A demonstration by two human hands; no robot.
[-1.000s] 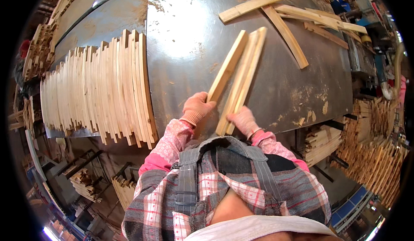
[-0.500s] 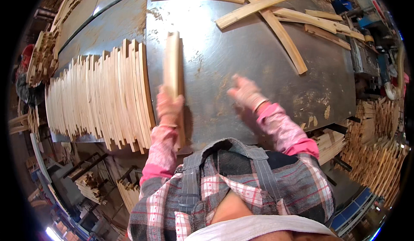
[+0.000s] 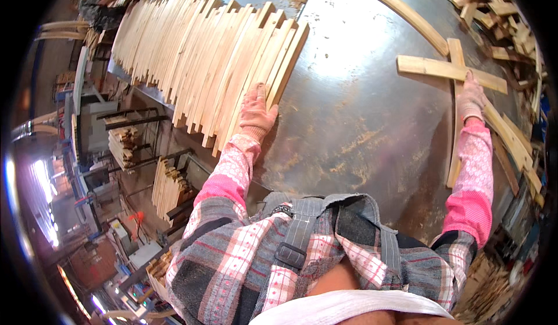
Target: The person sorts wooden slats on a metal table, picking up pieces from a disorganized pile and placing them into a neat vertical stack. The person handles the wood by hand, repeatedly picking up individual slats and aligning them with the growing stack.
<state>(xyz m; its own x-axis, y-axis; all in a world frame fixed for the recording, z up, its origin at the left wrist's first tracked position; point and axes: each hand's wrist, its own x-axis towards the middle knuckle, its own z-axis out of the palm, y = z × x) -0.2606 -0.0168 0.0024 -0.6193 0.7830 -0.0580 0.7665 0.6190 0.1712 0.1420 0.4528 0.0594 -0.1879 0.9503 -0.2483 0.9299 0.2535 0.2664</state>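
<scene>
My left hand (image 3: 256, 115), in a light knit-cuffed glove, rests on the right end of a long row of pale wooden strips (image 3: 203, 52) standing side by side on the metal table. Its fingers lie flat along the last strips, with the thumb apart. Far to the right, my right hand (image 3: 472, 99) reaches out with its fingers stretched. The fingertips touch a short wooden strip (image 3: 427, 67) that lies across a longer curved strip (image 3: 453, 145). My right thumb is hidden.
A curved strip (image 3: 401, 5) lies at the far side of the metal table (image 3: 349, 115). More loose strips (image 3: 508, 128) lie beyond my right forearm, and a heap of wood pieces (image 3: 503, 11) is at the far right. Racks with stacked strips (image 3: 168, 188) stand below the table's left side.
My left hand has brought a strip against the row's right end and now lies on the row. My right hand has stretched out right to the crossed strips. The view has turned.
</scene>
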